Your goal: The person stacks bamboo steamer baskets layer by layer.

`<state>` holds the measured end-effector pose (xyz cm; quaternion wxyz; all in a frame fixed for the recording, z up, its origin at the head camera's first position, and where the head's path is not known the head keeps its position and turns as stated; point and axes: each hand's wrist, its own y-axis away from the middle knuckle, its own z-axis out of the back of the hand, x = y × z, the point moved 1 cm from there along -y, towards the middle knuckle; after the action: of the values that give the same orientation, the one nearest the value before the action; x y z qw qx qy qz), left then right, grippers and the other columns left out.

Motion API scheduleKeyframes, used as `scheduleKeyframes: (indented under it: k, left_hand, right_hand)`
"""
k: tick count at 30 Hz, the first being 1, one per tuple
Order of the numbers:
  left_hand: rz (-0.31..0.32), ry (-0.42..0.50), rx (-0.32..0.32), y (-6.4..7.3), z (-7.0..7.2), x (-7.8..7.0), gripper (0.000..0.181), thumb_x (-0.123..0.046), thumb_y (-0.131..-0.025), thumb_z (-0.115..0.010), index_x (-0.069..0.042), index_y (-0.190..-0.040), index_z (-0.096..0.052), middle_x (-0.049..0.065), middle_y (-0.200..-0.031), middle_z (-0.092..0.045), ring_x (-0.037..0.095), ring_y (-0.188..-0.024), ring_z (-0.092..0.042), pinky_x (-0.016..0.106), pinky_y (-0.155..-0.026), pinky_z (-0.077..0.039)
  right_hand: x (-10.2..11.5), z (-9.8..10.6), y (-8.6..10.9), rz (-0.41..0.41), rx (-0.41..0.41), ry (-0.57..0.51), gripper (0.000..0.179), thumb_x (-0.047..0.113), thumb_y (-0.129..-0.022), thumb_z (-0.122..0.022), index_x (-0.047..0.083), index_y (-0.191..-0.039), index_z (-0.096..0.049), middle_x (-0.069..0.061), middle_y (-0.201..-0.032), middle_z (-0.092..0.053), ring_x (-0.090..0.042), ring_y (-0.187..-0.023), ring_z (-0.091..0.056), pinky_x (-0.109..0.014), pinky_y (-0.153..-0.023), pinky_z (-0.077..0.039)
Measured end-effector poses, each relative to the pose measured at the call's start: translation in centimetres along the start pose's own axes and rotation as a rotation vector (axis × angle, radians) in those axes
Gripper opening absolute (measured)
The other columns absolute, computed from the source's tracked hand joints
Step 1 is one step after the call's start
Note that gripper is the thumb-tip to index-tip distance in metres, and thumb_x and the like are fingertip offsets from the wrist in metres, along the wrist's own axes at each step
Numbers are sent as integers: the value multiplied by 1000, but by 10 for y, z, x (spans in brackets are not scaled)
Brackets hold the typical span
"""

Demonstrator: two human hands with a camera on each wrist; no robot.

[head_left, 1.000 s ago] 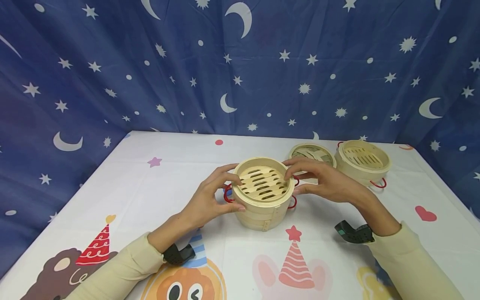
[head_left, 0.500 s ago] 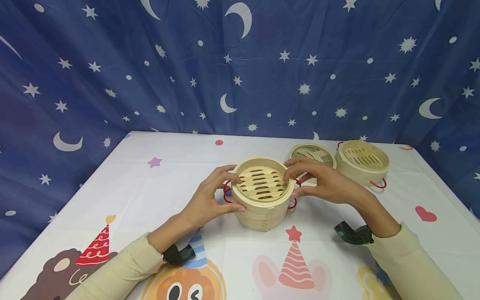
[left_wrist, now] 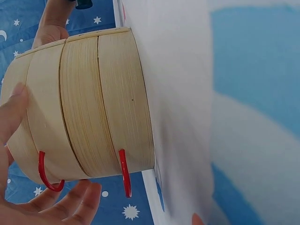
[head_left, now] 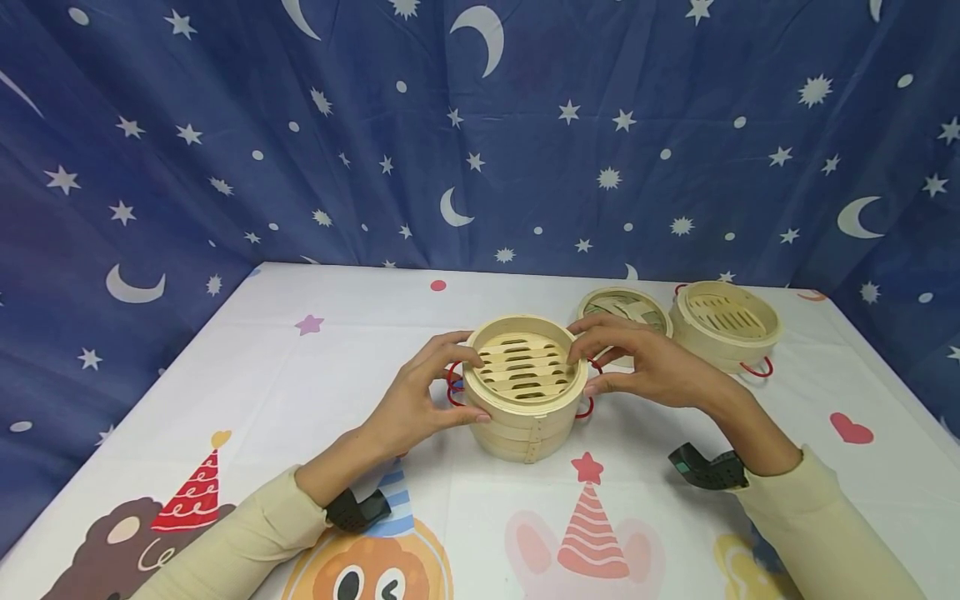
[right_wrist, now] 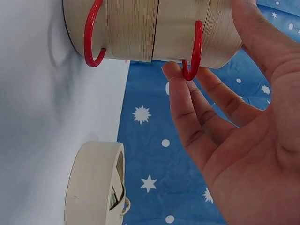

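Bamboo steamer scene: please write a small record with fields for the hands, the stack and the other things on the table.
left hand: grips top steamer tier, fingers on the rim
right hand: grips the same tier at the opposite side
top steamer tier: slatted floor, sits on the lower tier
lower tier: stands on the table
red wire handles: one pair per tier
lid: behind the right hand
single steamer tier: right of the lid
table: white printed cloth

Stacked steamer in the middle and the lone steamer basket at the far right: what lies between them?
In the head view, the right hand gripping the stacked steamer, and behind it the steamer lid, which sits beside the lone steamer basket.
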<state>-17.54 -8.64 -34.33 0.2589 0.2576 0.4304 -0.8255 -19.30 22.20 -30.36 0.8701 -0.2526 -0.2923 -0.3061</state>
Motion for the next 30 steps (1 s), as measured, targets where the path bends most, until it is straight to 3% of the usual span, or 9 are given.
scheduleKeyframes:
  k: [8, 16, 21, 30]
  left_hand:
    - [2, -3, 1, 1, -1, -1, 57, -11, -66, -89, -14, -113, -56, 11, -135, -47, 23, -124, -45, 37, -78, -51]
    - [1, -5, 7, 1, 0, 2, 58, -11, -67, -88, -14, -115, -56, 11, -136, -46, 23, -123, -46, 38, -79, -51]
    - [32, 24, 13, 0, 1, 3, 61, -11, -67, -88, -14, -118, -54, 10, -138, -45, 21, -124, -44, 42, -81, -52]
    - [82, 66, 22, 1, 3, 6, 61, -10, -68, -87, -15, -120, -56, 5, -138, -46, 18, -125, -44, 45, -81, -51]
  right_hand:
    - [0, 0, 0, -8, 0, -9, 40, 7, -74, -81, 21, -108, -66, -1, -125, -54, -19, -120, -46, -36, -81, -53]
    - [1, 1, 1, -21, 15, -4, 38, 14, -76, -81, 21, -110, -65, 1, -126, -54, -19, -123, -44, -36, -83, -52]
    - [0, 5, 3, -36, 19, -5, 39, 18, -78, -79, 20, -115, -65, 2, -130, -53, -19, -125, -43, -37, -86, -51]
    - [-3, 23, 11, -96, -53, 80, 51, 16, -81, -78, 17, -127, -58, 3, -128, -54, -18, -105, -61, -35, -87, -51]
